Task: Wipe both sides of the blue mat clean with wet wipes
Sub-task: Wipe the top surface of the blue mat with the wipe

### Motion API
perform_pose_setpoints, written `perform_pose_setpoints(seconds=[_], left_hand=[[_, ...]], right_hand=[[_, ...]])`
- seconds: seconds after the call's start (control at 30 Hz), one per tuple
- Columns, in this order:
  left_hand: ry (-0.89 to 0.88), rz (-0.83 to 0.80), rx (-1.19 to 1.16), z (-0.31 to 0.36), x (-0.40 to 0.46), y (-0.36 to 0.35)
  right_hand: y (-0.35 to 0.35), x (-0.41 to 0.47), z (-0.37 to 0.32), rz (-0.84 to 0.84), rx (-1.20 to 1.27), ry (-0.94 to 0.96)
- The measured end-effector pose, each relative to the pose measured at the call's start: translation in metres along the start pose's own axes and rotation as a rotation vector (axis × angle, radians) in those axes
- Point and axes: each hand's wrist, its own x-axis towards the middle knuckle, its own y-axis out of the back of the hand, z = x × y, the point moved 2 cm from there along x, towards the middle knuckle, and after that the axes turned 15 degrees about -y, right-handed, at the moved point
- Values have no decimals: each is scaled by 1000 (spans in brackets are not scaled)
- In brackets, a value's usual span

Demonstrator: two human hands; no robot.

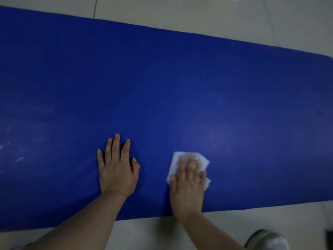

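Head view: wipe (189, 166) under right grip (187, 183)

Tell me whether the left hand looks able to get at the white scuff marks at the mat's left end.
Probably yes: the left hand lies flat on the mat, holding nothing, with only bare mat between it and the scuff marks.

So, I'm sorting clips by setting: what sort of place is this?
Probably an indoor room: the blue mat lies on a pale tiled floor, wiped by someone crouching, shoe beside it.
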Motion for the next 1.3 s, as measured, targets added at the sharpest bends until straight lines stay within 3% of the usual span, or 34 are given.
perform_pose_setpoints(seconds=[0.1,0.27,0.43,0.53,0.63,0.7,0.8,0.83,1.0,1.03,1.1,1.17,1.2,1.3], left_hand=[[-1,-6,-7,0,1,1],[-1,-13,-7,0,1,0],[1,0,-12,-1,0,-1],[-6,3,-3,0,1,-1],[-10,13,4,-1,1,-2],[-11,14,0,-1,0,-2],[-9,21,-6,-1,0,-1],[-10,18,-8,0,0,0],[-11,13,-12,-1,1,0],[-14,11,-12,-1,1,-1],[-17,11,-11,-2,0,-1],[-15,15,-11,-2,1,-1],[-16,13,-10,-2,1,-1],[-19,10,-10,-1,1,-1]], right_hand=[[1,-2,-5,-15,-38,160],[10,35,13,11,41,-152],[8,23,-37,-26,-60,301],[21,64,-4,31,-21,34],[28,83,10,-21,68,-220],[26,69,-12,52,22,-88],[15,51,-36,5,-91,268],[18,58,-32,12,-98,271],[34,100,-13,-21,46,-198],[35,96,-22,10,39,-181],[29,77,-50,63,-26,70],[18,59,-64,-11,-66,359],[19,65,-60,-4,-58,377],[32,103,-25,51,-40,20]])
